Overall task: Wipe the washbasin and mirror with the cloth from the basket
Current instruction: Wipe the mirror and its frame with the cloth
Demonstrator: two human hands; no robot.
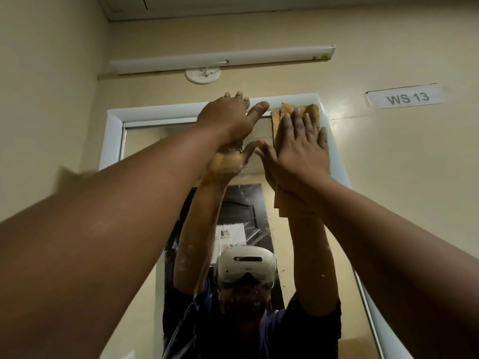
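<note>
The right hand is laid flat, its fingers straight and close together, and a folded tan cloth is pressed by it against the top right corner of the mirror. The cloth is covered across its middle by the palm; its upper edge is seen above the fingertips, touching the white frame, and its lower edge is seen below the wrist. The left hand is held open beside it, the thumb stretched out toward the cloth and the fingers reaching over the top rail of the frame; whether the glass is touched by the palm cannot be told. Both bare forearms are raised from the lower corners of the view.

In the glass, the raised arms, a dark short-sleeved top and a white headset are reflected.

Above the frame, a round white fitting and a long white tube-light housing are fixed to the cream wall. To the right of the mirror, a paper label is stuck on the wall, and "WS 13" can be read on it in grey capitals
</note>
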